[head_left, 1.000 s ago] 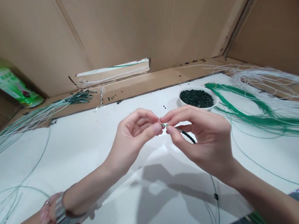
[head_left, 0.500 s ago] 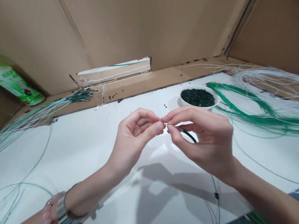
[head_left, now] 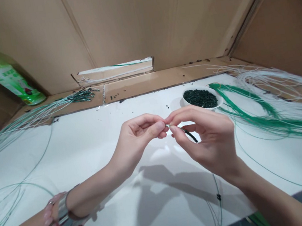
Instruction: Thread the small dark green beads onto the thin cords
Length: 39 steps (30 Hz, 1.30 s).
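Over the middle of the white tabletop (head_left: 95,144), my left hand (head_left: 140,137) pinches a thin green cord between thumb and forefinger. Facing it, my right hand (head_left: 208,134) is closed on the same cord, its fingertips almost touching those of the left. A short run of dark beads (head_left: 191,135) on the cord slants down inside the right palm. What sits right between the fingertips is too small to make out. Just behind my right hand stands a white bowl (head_left: 222,102) filled with small dark green beads (head_left: 200,98).
Green cords (head_left: 269,121) and white cords (head_left: 292,83) lie in bundles at the right. Beaded cord ends (head_left: 82,96) rest at the back left, beside a green bottle (head_left: 11,79). Cardboard walls (head_left: 130,20) enclose the back and sides. Loose beads (head_left: 114,96) are scattered along the back.
My fingertips have come slightly closer together, and both hands sit a touch lower. The short beaded stretch stays by the right palm.
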Motion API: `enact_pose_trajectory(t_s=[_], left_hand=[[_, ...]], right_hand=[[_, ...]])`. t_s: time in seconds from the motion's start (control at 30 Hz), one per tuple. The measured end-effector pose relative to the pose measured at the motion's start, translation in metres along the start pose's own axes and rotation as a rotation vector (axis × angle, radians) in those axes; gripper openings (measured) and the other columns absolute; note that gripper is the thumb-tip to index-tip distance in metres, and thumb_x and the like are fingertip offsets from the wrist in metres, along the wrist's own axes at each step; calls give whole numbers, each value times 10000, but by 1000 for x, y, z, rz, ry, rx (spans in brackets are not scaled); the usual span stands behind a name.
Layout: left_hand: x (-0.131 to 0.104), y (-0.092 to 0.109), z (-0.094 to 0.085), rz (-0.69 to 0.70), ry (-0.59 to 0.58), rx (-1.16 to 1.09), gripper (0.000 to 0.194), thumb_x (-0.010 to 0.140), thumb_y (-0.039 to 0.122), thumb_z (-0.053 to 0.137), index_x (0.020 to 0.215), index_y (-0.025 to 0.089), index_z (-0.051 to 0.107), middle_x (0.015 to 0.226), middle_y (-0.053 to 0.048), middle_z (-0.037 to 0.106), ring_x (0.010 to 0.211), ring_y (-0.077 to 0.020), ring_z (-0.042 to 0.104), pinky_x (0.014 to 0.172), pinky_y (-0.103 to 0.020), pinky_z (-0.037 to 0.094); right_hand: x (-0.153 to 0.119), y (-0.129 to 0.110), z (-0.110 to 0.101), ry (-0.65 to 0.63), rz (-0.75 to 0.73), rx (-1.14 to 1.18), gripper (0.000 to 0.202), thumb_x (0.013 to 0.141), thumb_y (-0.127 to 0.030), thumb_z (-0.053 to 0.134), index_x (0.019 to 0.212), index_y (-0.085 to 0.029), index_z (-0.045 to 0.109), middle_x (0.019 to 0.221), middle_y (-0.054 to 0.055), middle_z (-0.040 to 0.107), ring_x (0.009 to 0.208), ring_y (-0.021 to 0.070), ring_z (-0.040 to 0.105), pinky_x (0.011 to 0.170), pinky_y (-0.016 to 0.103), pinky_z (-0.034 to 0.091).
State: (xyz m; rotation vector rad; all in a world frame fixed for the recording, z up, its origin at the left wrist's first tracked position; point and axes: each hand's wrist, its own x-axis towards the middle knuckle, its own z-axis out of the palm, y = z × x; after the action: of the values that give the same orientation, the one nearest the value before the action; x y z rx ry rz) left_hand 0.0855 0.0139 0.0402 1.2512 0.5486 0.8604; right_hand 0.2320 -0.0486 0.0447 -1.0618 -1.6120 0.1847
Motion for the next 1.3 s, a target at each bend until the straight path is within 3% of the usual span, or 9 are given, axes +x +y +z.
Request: enact_pose_trajectory(t_s=[0.23, 0.43, 0.53, 0.73, 0.8, 1.3], left_hand=[[0, 0, 0, -25, 10, -10, 78, 769, 254, 693, 742, 181, 695, 651, 28, 626, 630, -57, 571, 649, -144, 478], [0, 2, 2, -51, 21, -20, 120, 747, 278, 706, 711, 165, 689, 646, 7, 627, 603, -77, 553, 633, -183, 474], [-1, 2, 3, -59, 35, -27, 150, 745, 301, 707, 690, 163, 685, 643, 7, 628, 596, -74, 544, 643, -185, 477], [-3, 0, 3, -8, 46, -2, 132, 766, 301, 691, 715, 181, 713, 705, -8, 686, 634, -82, 593, 667, -186, 501], [-4, 0, 3, 18, 45, 5, 94, 772, 275, 687, 741, 194, 724, 733, -6, 703, 652, -82, 614, 667, -178, 509], [-5, -2, 4, 117, 138, 123, 68, 764, 227, 684, 727, 178, 712, 683, -5, 691, 629, -102, 623, 632, -200, 521]], right_hand=[[1, -1, 1, 5, -81, -123, 154, 759, -28, 569, 766, -180, 594, 767, 8, 654, 756, 107, 618, 548, 171, 524], [2, -1, 2, 25, -183, -229, 171, 783, -40, 553, 733, -199, 593, 770, 20, 678, 759, 138, 644, 656, 247, 548], [0, 0, 2, 36, -129, -162, 152, 763, -39, 586, 747, -188, 612, 779, 16, 682, 758, 130, 643, 597, 212, 543], [1, 2, 2, 38, 230, 178, 98, 764, -92, 623, 708, -171, 637, 763, 25, 666, 723, 137, 644, 465, 186, 535], [2, 2, 2, 45, 288, 268, 106, 766, -96, 624, 684, -162, 640, 738, 25, 659, 688, 129, 644, 448, 177, 539], [2, -3, 1, -9, 262, 239, 102, 743, -62, 621, 720, -156, 653, 790, 41, 663, 741, 141, 642, 461, 191, 569]])
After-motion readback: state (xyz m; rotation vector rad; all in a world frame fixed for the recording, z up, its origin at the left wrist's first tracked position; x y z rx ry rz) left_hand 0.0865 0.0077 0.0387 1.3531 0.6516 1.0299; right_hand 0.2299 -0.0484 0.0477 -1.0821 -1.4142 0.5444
